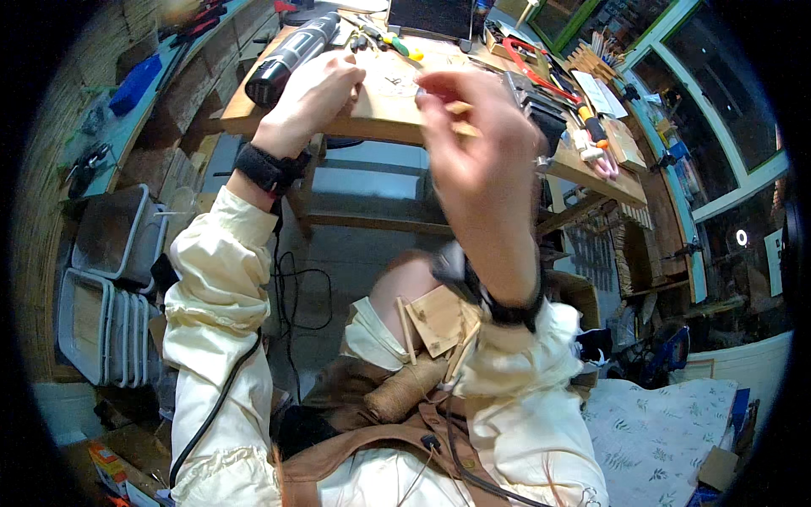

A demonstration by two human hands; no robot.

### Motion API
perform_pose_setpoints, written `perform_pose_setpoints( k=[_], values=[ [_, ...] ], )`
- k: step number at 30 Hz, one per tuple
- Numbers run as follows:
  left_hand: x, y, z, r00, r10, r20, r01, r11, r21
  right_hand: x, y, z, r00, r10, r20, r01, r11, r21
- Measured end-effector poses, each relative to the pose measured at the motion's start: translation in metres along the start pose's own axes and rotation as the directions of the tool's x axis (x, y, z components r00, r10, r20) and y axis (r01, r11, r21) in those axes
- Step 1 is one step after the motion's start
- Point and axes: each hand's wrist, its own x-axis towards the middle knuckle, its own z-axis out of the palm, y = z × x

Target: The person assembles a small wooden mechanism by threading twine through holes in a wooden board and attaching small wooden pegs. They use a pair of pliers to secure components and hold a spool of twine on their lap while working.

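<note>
My left hand (325,91) is closed above the front edge of the wooden workbench (384,127), beside a grey and black cylindrical device (296,59). Whatever its fingers pinch is hidden. Motion blurs my right hand (486,139), raised nearer to me with its fingers curled; small tan bits show at them, too smeared to name. Below, on my lap, lie a spool of brown twine (407,390), a square wooden board (439,319) and thin wooden sticks (407,331).
Pliers (363,38) and a red-framed saw (532,72) lie farther back on the bench. Stacked grey bins (89,325) stand at the left. A black cable (291,325) hangs to the floor. Shelving lines the right, near a patterned cloth (663,431).
</note>
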Motion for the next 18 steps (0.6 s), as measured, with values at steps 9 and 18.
perform_pose_setpoints(
  k=[9,18],
  values=[
    [-0.038,0.042,-0.027,0.930,0.151,-0.335,-0.109,0.984,0.142,0.026,0.120,0.106,0.942,0.337,0.003,-0.321,0.899,-0.297],
    [-0.146,0.128,-0.050,0.808,-0.438,-0.395,0.143,0.795,-0.589,0.034,0.151,0.114,0.911,0.377,0.169,-0.262,0.844,-0.467]
  ],
)
